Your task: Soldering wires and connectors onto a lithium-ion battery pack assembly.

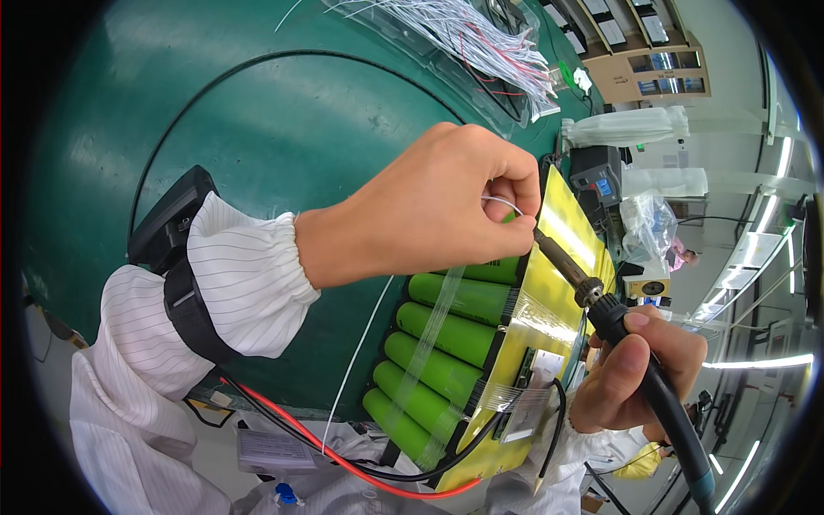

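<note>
My left hand [433, 197] is closed, with thumb and fingertips pinching a thin white wire [502, 200]. In my right hand [639, 365] is a soldering iron [674, 412], gripped by its black handle. The iron's tip reaches up close to my left fingertips; whether it touches the wire is hidden. Below my left hand lies a battery pack of several green cells [438, 335] with clear tape across them. A yellow sheet [571, 232] covers the pack's right side, and a small circuit board [525, 369] is taped on it.
A clear tray of white wires [481, 43] stands at the far side of the green table [249, 129]. A black cable [257, 58] arcs across it. Red leads [343, 463] and black leads curve at the near edge. A soldering station [598, 176] sits to the right.
</note>
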{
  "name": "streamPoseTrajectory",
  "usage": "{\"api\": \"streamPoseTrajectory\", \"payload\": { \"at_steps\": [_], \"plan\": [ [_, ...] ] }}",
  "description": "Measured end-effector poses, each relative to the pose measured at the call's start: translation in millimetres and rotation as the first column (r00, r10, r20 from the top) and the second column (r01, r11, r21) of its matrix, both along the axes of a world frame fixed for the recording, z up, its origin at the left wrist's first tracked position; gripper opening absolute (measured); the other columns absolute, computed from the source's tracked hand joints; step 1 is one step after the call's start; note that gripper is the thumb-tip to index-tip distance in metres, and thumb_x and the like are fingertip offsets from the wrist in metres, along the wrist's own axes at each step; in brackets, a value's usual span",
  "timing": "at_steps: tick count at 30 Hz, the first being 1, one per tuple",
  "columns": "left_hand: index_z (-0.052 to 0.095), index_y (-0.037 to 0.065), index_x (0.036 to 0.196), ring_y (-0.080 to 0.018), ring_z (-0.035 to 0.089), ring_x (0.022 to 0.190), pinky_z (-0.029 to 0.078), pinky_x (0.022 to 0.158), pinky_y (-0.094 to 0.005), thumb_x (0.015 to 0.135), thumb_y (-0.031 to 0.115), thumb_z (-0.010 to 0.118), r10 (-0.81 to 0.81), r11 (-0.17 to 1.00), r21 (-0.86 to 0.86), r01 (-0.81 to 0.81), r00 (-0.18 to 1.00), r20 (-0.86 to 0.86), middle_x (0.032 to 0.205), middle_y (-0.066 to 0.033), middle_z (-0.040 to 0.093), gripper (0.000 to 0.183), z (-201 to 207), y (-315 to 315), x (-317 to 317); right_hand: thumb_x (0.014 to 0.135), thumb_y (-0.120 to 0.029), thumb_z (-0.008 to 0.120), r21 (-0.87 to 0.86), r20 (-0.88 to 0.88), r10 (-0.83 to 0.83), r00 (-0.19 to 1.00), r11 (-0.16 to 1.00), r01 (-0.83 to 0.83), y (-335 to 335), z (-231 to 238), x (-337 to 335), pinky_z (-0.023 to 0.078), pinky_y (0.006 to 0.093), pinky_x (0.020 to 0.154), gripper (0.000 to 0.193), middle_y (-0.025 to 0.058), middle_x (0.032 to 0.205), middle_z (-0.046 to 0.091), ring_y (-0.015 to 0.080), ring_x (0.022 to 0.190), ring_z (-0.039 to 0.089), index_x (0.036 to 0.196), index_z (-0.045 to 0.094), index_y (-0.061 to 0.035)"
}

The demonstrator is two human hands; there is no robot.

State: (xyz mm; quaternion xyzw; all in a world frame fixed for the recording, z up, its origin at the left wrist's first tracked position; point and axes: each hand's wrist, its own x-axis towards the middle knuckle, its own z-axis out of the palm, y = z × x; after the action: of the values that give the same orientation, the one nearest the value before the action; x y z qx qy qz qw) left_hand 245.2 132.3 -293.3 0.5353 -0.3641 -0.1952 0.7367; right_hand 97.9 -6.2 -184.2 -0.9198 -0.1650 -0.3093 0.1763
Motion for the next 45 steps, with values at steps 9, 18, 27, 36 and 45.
{"api": "streamPoseTrajectory", "payload": {
  "at_steps": [9,18,27,36,45],
  "plan": [
    [0.061,-0.001,0.078,-0.0008,0.043,0.059,0.035,0.051,-0.019,0.078,0.004,0.066,0.019,1.0,-0.021,-0.019,1.0,0.02,0.066,0.004,0.053,0.007,-0.2,-0.6,0.4,0.083,-0.013,0.067,-0.036,-0.044,0.096,0.994,0.995,-0.098,-2.8,6.0,5.1,0.041,0.0275,0.039,0.028,0.0091,0.062,0.055,0.0174,0.041,0.052,0.092,0.049,0.0071],
    [0.06,-0.001,0.077,-0.0006,0.042,0.059,0.035,0.052,-0.0187,0.077,0.004,0.066,0.023,0.999,-0.034,-0.022,1.0,0.01,0.065,0.004,0.052,0.008,-2.4,-3.4,0.6,0.084,-0.016,0.068,0.037,0.019,-0.09,0.996,0.995,0.089,3.2,2.0,-1.3,0.045,0.0268,0.047,0.029,0.0114,0.071,0.057,0.0172,0.049,0.053,0.091,0.052,0.0066],
    [0.06,-0.001,0.077,-0.0009,0.042,0.059,0.035,0.051,-0.0186,0.077,0.003,0.066,0.013,1.0,-0.022,-0.013,1.0,-0.003,0.066,0.0035,0.052,0.008,-0.8,-1.6,1.4,0.084,-0.017,0.069,-0.014,-0.009,-0.117,0.993,0.993,0.117,-1.7,2.9,-8.7,0.046,0.0264,0.05,0.03,0.0121,0.075,0.058,0.0167,0.052,0.054,0.093,0.052,0.0065],
    [0.06,-0.001,0.078,-0.0016,0.043,0.06,0.036,0.052,-0.0188,0.076,0.003,0.066,0.002,1.0,-0.017,-0.002,1.0,-0.007,0.068,0.0026,0.054,0.007,-0.9,-2.3,1.2,0.086,-0.019,0.068,-0.031,0.016,-0.028,0.999,0.999,0.029,-1.7,2.3,-0.6,0.044,0.0274,0.042,0.032,0.011,0.063,0.056,0.0175,0.044,0.054,0.093,0.049,0.0057],
    [0.061,-0.001,0.079,-0.0019,0.043,0.06,0.036,0.052,-0.0188,0.077,0.003,0.066,-0.014,1.0,-0.013,0.014,0.999,-0.029,0.068,0.0023,0.054,0.007,-1.5,-3.1,0.6,0.086,-0.019,0.067,-0.019,0.015,-0.026,1.0,0.999,0.026,-0.8,1.7,0.1,0.041,0.0275,0.039,0.031,0.01,0.058,0.055,0.0171,0.041,0.052,0.092,0.048,0.0052]
  ]
}}
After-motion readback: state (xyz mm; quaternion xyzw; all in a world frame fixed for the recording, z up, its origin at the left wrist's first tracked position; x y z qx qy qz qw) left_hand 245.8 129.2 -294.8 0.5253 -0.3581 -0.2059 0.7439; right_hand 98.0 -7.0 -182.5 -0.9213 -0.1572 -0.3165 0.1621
